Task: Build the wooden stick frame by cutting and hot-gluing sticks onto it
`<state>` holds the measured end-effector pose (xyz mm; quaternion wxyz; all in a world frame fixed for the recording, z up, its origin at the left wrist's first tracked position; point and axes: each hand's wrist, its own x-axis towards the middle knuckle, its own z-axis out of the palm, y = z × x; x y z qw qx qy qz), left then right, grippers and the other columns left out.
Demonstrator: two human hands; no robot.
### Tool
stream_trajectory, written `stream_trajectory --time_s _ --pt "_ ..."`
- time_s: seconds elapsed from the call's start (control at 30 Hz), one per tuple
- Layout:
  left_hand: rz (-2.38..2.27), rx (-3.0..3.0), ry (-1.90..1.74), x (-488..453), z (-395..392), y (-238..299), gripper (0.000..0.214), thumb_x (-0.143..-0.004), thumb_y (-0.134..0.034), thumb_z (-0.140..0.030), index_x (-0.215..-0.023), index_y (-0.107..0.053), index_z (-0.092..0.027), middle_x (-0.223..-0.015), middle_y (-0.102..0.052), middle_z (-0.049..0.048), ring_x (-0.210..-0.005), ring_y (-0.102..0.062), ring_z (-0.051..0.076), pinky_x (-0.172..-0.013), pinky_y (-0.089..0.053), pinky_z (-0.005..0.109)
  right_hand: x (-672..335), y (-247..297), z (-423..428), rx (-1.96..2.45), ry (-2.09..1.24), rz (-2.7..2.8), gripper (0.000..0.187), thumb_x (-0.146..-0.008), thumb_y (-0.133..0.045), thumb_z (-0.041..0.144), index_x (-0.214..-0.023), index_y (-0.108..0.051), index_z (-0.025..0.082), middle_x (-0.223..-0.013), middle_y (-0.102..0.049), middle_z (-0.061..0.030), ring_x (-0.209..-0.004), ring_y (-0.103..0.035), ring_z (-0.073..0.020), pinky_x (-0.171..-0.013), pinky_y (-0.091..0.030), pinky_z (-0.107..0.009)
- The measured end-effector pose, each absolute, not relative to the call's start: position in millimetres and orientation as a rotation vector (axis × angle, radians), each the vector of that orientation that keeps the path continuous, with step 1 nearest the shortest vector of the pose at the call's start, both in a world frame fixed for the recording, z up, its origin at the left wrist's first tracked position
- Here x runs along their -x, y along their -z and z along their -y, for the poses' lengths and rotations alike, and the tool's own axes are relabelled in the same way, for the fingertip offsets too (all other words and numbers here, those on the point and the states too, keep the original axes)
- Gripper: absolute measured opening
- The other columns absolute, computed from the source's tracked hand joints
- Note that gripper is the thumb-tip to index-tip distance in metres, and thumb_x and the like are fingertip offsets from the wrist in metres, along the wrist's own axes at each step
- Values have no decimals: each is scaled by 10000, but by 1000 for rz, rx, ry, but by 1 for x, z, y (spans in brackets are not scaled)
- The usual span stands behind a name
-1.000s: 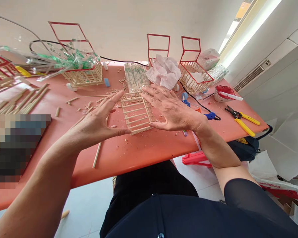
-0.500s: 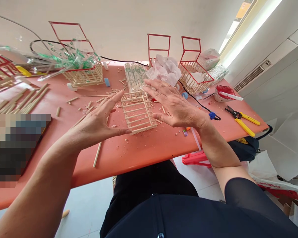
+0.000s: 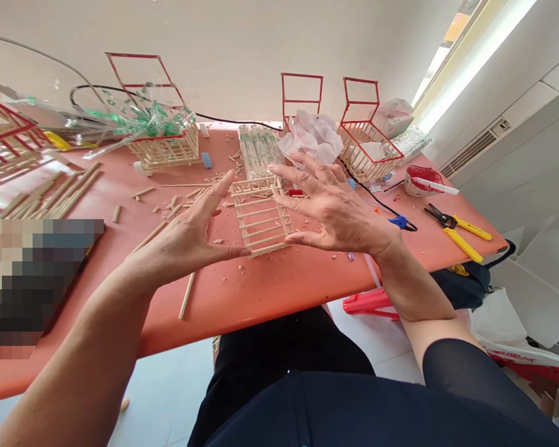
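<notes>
A small frame of pale wooden sticks, shaped like a basket, stands on the orange table between my hands. My left hand is open, fingers stretched; its thumb tip touches the frame's near left corner and its fingertips reach the far left corner. My right hand is open with fingers spread, lying against the frame's right side. Neither hand holds anything.
Finished stick baskets with red handles stand at the back, beside a bundle of wrapped sticks and crumpled tissue. Yellow-handled pliers, a bowl of red paint, blue scissors, loose sticks and wood chips lie around.
My right hand has closed in again against the frame's right side after drifting slightly away. The left hand stays in place. The view has tilted a little.
</notes>
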<state>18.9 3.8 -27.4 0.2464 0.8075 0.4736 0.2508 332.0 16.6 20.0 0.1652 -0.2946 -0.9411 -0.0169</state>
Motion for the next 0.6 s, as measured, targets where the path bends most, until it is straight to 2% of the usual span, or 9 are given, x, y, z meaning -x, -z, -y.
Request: stream_trajectory --time_s 0.1,0.27,0.47,0.6 --pt "-1300 -2170 -676 -20 -4 26 1351 -749 -664 -1004 -1802 -146 -334 -1877 -236 103 -1688 -345 412 -1287 -479 561 -332 -19 -16 842 72 2690 512 -1049 -688 493 -1507 -686 264 -1808 -405 -110 -1682 -276 -457 -1307 -228 -752" --pt "-1301 -2166 -661 -22 -5 25 1425 -703 -625 -1054 -1801 -157 -277 -1868 -249 141 -1666 -382 429 -1302 -450 590 -333 -18 -18 829 66 2692 521 -1059 -669 505 -1502 -685 232 -1787 -434 -150 -1670 -291 -460 -1301 -224 -749" --pt "-1308 -2154 -661 -24 -1 21 1366 -778 -655 -989 -1796 -177 -213 -1866 -222 182 -1671 -368 433 -1295 -464 577 -333 -22 -20 840 -21 2687 613 -1014 -693 627 -1524 -669 287 -1792 -428 -121 -1674 -293 -459 -1302 -265 -752" --pt "-1310 -2143 -645 -26 0 19 1372 -771 -645 -1001 -1802 -161 -237 -1863 -236 182 -1660 -390 435 -1303 -453 578 -332 -23 -17 845 -33 2682 537 -1022 -706 543 -1501 -688 301 -1793 -434 -99 -1673 -294 -461 -1303 -242 -771"
